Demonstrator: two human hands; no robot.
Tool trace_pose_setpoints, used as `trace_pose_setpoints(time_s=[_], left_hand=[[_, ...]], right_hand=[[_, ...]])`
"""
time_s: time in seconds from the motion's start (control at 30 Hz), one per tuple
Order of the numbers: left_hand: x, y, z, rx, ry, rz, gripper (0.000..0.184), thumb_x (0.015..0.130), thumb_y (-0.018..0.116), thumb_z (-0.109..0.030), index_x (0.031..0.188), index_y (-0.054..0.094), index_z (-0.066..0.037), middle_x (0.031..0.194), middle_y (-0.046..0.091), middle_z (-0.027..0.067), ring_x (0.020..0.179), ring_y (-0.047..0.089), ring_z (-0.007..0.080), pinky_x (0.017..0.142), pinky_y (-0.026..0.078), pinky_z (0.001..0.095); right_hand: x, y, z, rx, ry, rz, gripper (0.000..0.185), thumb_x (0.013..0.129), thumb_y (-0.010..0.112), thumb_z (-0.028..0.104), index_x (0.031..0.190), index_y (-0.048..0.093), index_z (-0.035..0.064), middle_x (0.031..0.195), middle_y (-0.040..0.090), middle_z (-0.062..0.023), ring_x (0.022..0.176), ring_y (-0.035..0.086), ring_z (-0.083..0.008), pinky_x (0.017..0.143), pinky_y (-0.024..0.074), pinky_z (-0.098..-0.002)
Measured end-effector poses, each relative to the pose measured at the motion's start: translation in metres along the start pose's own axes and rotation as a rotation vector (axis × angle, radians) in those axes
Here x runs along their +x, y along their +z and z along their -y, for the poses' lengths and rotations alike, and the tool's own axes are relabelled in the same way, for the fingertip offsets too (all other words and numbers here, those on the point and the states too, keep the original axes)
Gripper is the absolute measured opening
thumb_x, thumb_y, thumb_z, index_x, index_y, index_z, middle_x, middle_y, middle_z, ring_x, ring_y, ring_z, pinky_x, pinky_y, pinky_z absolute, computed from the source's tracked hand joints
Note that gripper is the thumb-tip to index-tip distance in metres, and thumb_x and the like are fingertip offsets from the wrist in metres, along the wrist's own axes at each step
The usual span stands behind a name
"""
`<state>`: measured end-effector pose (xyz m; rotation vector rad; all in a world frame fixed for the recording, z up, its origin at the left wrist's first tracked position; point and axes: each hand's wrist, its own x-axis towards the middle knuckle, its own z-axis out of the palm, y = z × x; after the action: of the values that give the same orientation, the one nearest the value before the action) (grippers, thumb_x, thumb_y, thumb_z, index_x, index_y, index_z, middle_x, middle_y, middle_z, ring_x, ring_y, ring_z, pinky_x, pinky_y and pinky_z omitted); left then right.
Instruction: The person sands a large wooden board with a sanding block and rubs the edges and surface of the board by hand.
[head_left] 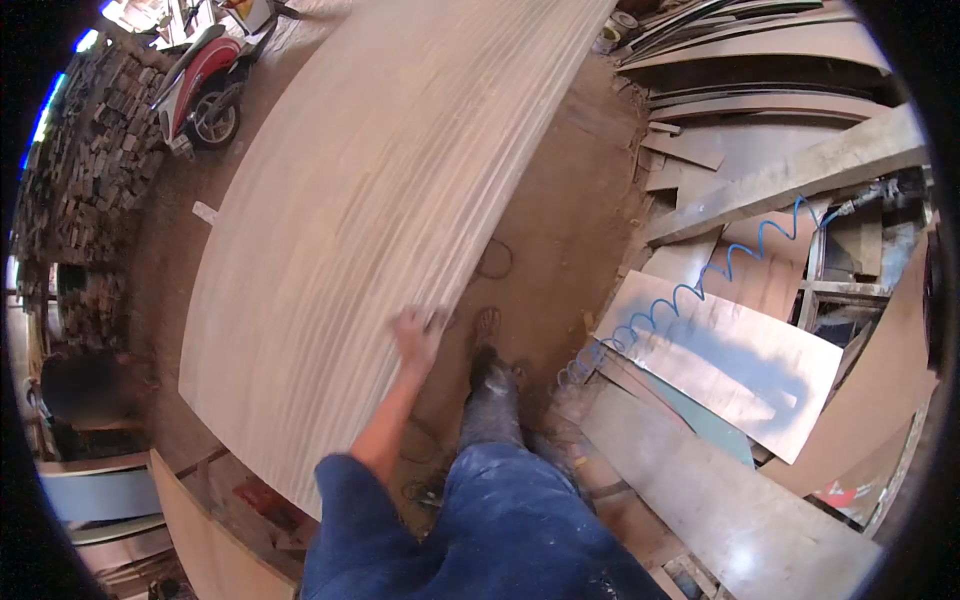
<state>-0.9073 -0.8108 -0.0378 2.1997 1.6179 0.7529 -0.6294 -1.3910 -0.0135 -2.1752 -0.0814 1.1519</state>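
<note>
A large pale wood-grain panel (330, 230) with darker streaks stretches away in front of me. My left hand (415, 338) is on its right edge, near the end closest to me. Its fingers are curled and somewhat blurred, and a small dark shape shows at them; I cannot make out what it is. No part of my right hand is in view.
Along the right lie stacked boards (770, 105), a coiled blue hose (675, 300), a board with a grey-blue patch (725, 360) and a long grey sheet (710, 480). A motorcycle (207, 90) stands far left near stacked wood pieces (105, 130). Another person (90, 388) is at left.
</note>
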Motion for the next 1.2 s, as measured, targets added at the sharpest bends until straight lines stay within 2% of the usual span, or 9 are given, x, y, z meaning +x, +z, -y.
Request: trace_pose_setpoints(time_s=[0.23,0.43,0.5,0.6,0.67,0.87,1.0,1.13,1.2], left_hand=[[0.19,0.104,-0.095,-0.048,0.146,-0.133,0.02,0.087,0.073,-0.03,0.085,0.071,-0.01,0.09,0.062,0.0137,0.086,0.059,0.0364,0.086,0.037,0.0531],[0.013,0.007,-0.008,-0.072,0.0,0.025,0.016,0.079,0.079,-0.02,0.09,0.072,-0.01,0.089,0.057,0.0148,0.086,0.057,0.036,0.082,0.037,0.0546],[-0.024,-0.027,0.0,0.061,-0.023,0.102,0.016,0.077,0.081,-0.018,0.091,0.075,-0.013,0.082,0.054,0.01,0.078,0.055,0.0309,0.078,0.037,0.0485],[0.022,-0.016,-0.022,0.013,-0.008,0.124,0.019,0.076,0.081,-0.017,0.095,0.076,-0.015,0.078,0.054,0.0074,0.075,0.053,0.0281,0.075,0.036,0.0448],[0.088,0.028,-0.046,-0.092,0.048,0.087,0.023,0.075,0.081,-0.016,0.098,0.076,-0.016,0.078,0.054,0.0072,0.074,0.054,0.0278,0.075,0.036,0.044],[0.335,0.177,-0.158,-0.196,0.182,0.002,0.019,0.079,0.076,-0.019,0.093,0.071,-0.009,0.09,0.06,0.0153,0.086,0.06,0.0356,0.085,0.039,0.0526],[0.301,0.163,-0.133,-0.172,0.242,0.013,0.023,0.073,0.077,-0.015,0.095,0.07,-0.01,0.092,0.059,0.0156,0.089,0.06,0.0369,0.086,0.039,0.0573],[0.145,0.05,-0.064,-0.037,0.142,0.238,0.04,0.069,0.079,-0.007,0.106,0.075,-0.02,0.077,0.052,0.0072,0.077,0.056,0.03,0.079,0.038,0.046],[0.121,0.028,-0.055,-0.087,0.138,0.182,0.046,0.068,0.081,-0.006,0.111,0.075,-0.021,0.074,0.052,0.0068,0.076,0.056,0.0297,0.079,0.038,0.0451]], right_hand=[[0.038,0.011,0.118,0.086,-0.085,-0.088,0.023,0.1,0.054,0.02,0.084,0.063,0.008,0.085,0.062,-0.0039,0.073,0.056,-0.0133,0.06,0.0433,-0.0278],[0.099,0.057,0.134,0.452,-0.178,-0.182,0.018,0.097,0.063,0.021,0.1,0.067,0.0036,0.081,0.064,0.0003,0.076,0.058,-0.0096,0.067,0.0461,-0.0257],[0.116,0.05,0.066,0.53,-0.121,0.243,0.012,0.093,0.064,0.013,0.098,0.068,0.0032,0.083,0.067,-0.001,0.079,0.062,-0.0106,0.067,0.0484,-0.0255],[0.134,0.032,0.033,-0.545,-0.551,0.499,0.014,0.089,0.065,0.011,0.099,0.071,0.0023,0.085,0.07,-0.0031,0.081,0.065,-0.0149,0.069,0.0522,-0.0292],[0.13,0.033,0.046,-0.291,-0.073,0.337,0.014,0.087,0.069,0.014,0.095,0.072,0.0024,0.085,0.071,-0.0045,0.081,0.065,-0.0193,0.071,0.0525,-0.0328],[0.16,0.038,0.234,0.051,0.077,-0.089,0.027,0.095,0.067,0.032,0.101,0.068,0.0053,0.086,0.067,-0.0014,0.071,0.059,-0.0116,0.064,0.0474,-0.0272],[0.185,0.036,0.271,0.005,-0.109,-0.14,0.026,0.097,0.062,0.029,0.103,0.068,0.0049,0.086,0.067,-0.0035,0.072,0.059,-0.012,0.065,0.0473,-0.0266],[0.156,0.023,0.224,-0.134,-0.091,0.07,0.022,0.096,0.059,0.021,0.106,0.068,0.0031,0.088,0.068,-0.0046,0.078,0.063,-0.0147,0.07,0.0512,-0.0294],[0.149,0.021,0.142,0.006,0.18,0.0,0.025,0.088,0.067,0.02,0.1,0.073,-0.0011,0.086,0.071,-0.01,0.078,0.066,-0.0186,0.073,0.0541,-0.0323]])
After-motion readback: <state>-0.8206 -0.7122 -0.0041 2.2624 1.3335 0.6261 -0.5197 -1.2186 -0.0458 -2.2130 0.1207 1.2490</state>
